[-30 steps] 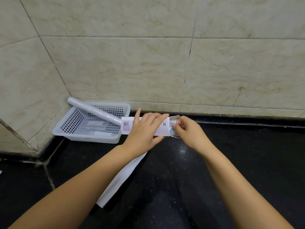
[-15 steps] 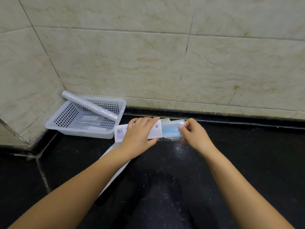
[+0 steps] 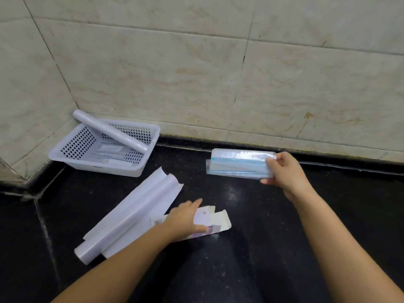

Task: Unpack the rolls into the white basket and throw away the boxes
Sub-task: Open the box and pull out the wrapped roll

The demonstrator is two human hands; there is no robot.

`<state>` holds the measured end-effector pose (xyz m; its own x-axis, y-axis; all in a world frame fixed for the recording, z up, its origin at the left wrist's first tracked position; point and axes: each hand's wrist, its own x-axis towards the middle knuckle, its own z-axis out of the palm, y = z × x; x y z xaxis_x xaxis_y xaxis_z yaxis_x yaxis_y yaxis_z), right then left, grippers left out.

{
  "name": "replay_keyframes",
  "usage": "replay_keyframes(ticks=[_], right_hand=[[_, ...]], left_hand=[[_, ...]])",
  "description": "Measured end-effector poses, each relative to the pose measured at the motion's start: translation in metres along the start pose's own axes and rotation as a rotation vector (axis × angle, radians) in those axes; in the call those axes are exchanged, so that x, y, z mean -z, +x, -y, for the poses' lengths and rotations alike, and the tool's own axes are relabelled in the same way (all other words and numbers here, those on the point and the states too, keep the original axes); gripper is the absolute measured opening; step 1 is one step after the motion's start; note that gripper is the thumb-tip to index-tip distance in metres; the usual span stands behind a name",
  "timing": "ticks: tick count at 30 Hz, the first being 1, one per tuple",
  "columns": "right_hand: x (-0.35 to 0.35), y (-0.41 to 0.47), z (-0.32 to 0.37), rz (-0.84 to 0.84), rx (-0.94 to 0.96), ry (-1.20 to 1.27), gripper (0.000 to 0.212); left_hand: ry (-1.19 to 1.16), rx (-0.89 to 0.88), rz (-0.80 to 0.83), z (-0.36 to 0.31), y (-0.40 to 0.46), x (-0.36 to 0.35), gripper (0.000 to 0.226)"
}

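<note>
The white basket sits in the left corner against the tiled wall. One clear roll leans across it, its top end poking over the back rim. My right hand grips the right end of a flat clear pack of bags with blue stripes, held just above the counter. My left hand rests on a small empty box with its end flap open, lower and nearer to me. A long open white box lies diagonally to the left, with another roll in it.
The black counter runs to the beige tiled walls behind and at the left. A seam crosses the counter at the far left.
My right hand has pulled the pack out of the small box and carried it right. My left hand has brought the empty box down toward me. The view has tilted down.
</note>
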<state>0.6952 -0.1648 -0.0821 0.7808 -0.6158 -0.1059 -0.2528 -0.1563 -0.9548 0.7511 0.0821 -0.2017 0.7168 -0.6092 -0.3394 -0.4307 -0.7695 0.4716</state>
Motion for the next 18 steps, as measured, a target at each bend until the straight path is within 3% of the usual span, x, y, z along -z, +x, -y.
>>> replay_keyframes(ticks=[1, 4, 6, 8, 10, 11, 14, 16, 18], right_hand=[[-0.004, -0.002, -0.002, 0.023, -0.023, 0.031, 0.019], [-0.021, -0.006, -0.014, 0.095, -0.029, 0.097, 0.015], [-0.04, -0.01, -0.019, 0.149, -0.01, 0.117, 0.013], [-0.063, -0.013, -0.021, 0.218, -0.005, 0.135, 0.01], [-0.089, -0.013, -0.019, 0.298, 0.013, 0.089, 0.01], [-0.102, -0.013, -0.016, 0.332, 0.054, -0.011, 0.02], [-0.145, -0.01, 0.005, 0.442, 0.362, -0.455, 0.078], [-0.184, -0.01, 0.027, 0.554, 0.6, -0.691, 0.074], [-0.225, -0.007, 0.051, 0.688, 0.649, -0.751, 0.049]], left_hand=[[-0.185, 0.016, -0.004, -0.003, 0.0, 0.002, 0.091], [-1.068, 0.032, -0.102, -0.013, -0.004, 0.039, 0.073], [-1.455, 0.006, -0.089, -0.012, -0.005, 0.068, 0.061], [-1.513, 0.065, -0.131, -0.01, -0.01, 0.091, 0.041], [-1.386, 0.176, -0.271, 0.001, -0.017, 0.104, 0.029], [-1.324, 0.197, -0.33, 0.011, -0.022, 0.109, 0.028], [-1.209, 0.181, -0.424, 0.048, -0.038, 0.131, 0.025], [-1.209, 0.141, -0.453, 0.074, -0.045, 0.147, 0.024], [-1.245, 0.102, -0.497, 0.101, -0.047, 0.163, 0.024]])
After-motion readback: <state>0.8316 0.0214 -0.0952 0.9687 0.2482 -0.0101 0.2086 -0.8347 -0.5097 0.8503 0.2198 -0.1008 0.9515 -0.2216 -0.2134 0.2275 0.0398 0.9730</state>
